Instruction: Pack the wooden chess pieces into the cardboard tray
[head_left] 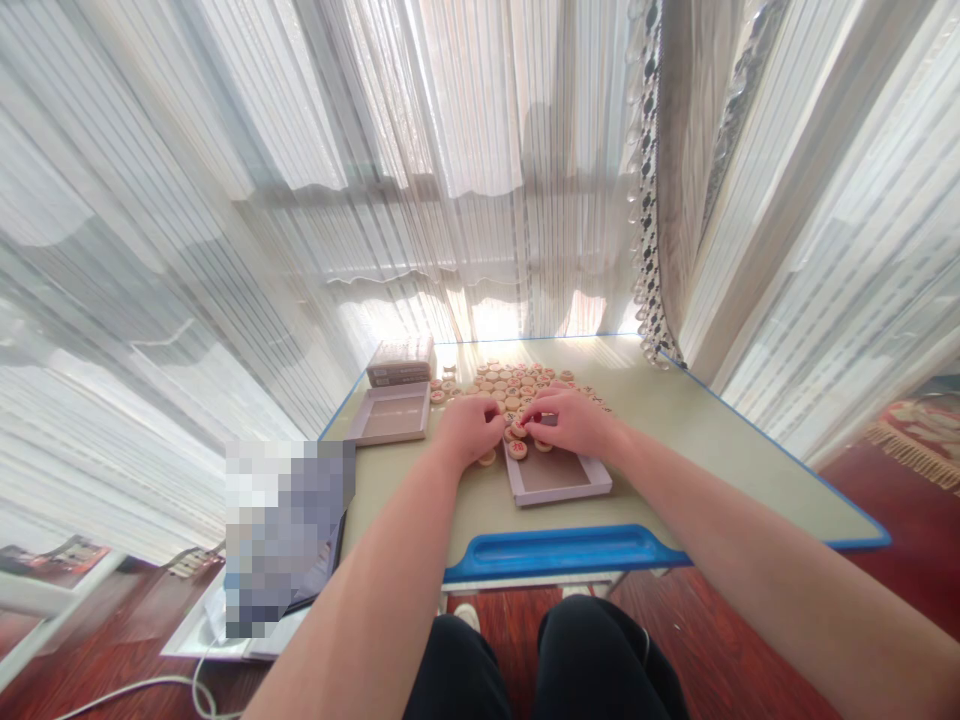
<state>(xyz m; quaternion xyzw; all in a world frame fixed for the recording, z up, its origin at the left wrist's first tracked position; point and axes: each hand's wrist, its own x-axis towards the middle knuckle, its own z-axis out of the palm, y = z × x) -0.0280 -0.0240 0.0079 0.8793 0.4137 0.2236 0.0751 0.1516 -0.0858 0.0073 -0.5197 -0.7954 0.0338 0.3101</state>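
Observation:
Round wooden Chinese chess pieces lie in a loose cluster on the table beyond my hands. A shallow open box stands at the near side of the cluster. My right hand is over its far edge, thumb and fingers pinching a chess piece. Beside that, a piece with a red character rests at the box's left corner. Just left of the box, my left hand is closed with its fingertips curled; what it holds is hidden. A piece shows under its edge.
Another shallow box lies at the left, with a wrapped packet behind it. The light-green table has a blue edge and a blue pen tray in front. Sheer curtains hang behind. A white cable runs across the floor.

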